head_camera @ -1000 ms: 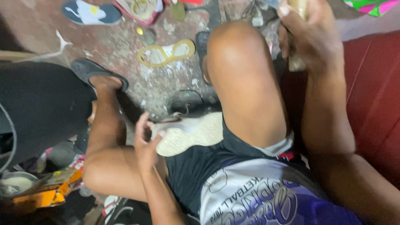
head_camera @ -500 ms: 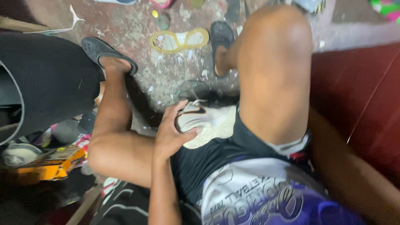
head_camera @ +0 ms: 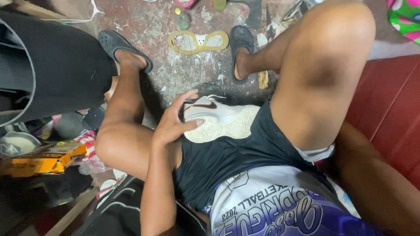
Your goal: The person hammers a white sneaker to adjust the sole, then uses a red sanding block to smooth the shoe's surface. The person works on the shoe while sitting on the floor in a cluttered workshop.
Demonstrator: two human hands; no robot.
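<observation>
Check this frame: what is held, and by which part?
The left hand grips a white sneaker at one end, thumb on its upper near the pale sole. Whether heel or toe cannot be told. The right hand is out of view.

L hand [head_camera: 173,124] moved onto white shoe [head_camera: 216,120], R hand gone from view

The white sneaker [head_camera: 210,111] looks smooth and faintly glossy above, its pale sole [head_camera: 227,129] rough and pebbled. The concrete floor [head_camera: 175,74] is matt, stained; shorts [head_camera: 223,159] soft cloth
</observation>
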